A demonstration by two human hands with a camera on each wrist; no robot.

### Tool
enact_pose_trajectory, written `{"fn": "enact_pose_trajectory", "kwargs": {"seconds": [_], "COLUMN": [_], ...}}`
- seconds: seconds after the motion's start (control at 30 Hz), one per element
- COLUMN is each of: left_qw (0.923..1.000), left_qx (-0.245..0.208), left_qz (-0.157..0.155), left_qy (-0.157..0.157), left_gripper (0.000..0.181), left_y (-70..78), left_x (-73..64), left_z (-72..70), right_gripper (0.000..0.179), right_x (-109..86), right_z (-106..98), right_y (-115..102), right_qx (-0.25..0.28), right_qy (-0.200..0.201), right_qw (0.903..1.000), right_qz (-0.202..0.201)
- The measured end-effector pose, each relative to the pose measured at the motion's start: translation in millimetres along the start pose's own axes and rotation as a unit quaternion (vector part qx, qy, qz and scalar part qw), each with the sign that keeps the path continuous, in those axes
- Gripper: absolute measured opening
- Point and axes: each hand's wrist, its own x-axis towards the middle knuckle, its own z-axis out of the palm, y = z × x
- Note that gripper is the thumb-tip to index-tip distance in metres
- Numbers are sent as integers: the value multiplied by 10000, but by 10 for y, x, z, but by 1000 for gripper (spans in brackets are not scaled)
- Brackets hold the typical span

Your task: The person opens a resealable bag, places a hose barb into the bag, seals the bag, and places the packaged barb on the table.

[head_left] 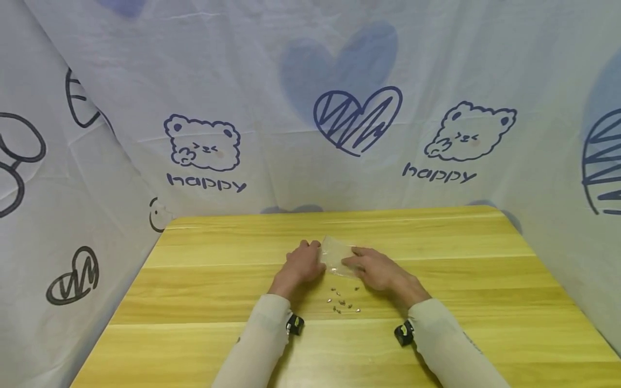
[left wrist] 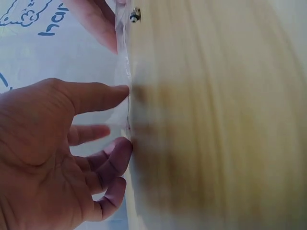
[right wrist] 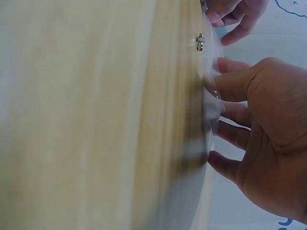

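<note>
L hand (head_left: 303,265) | R hand (head_left: 380,269): both fingers apart | clr bag (head_left: 333,254) btwn (metal pcs (head_left: 342,303) nearby)

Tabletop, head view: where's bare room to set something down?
The table is bare left of the left hand, right of the right hand, and beyond both to its far edge. Crowded: clear plastic between the hands; small metal pieces scattered on its near side.

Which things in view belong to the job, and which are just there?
Job:
- clear plastic bag, between left hand and right hand
- small metal pieces, loose near the bag; probably part of it

Just there:
- printed cloth, backdrop
- wooden table, work surface
- black wrist devices
</note>
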Motion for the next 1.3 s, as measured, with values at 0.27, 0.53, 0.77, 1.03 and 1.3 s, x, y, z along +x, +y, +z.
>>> {"fn": "enact_pose_trajectory", "kwargs": {"seconds": [0.27,0.53,0.77,1.03,1.3], "left_qw": [9984,9927,9851,9665,9660], "left_qx": [-534,-1154,-1706,-2552,-2575], "left_qz": [-169,215,122,-113,40], "left_qy": [104,288,193,240,247], "left_gripper": [50,25,36,38,28], "left_y": [-14,2,32,84,144], "left_x": [57,20,-6,-5,-5], "left_z": [59,33,27,15,36], "right_gripper": [34,30,32,31,24], "right_x": [-10,33,92,108,163], "right_z": [0,-32,-7,1,7], "right_y": [4,-41,-60,-55,-12], "right_qx": [-182,-433,211,1613,2397], "right_qy": [62,435,401,485,925], "right_qw": [9996,9978,9985,9832,9599], "right_qz": [-200,-265,-300,700,1121]}}
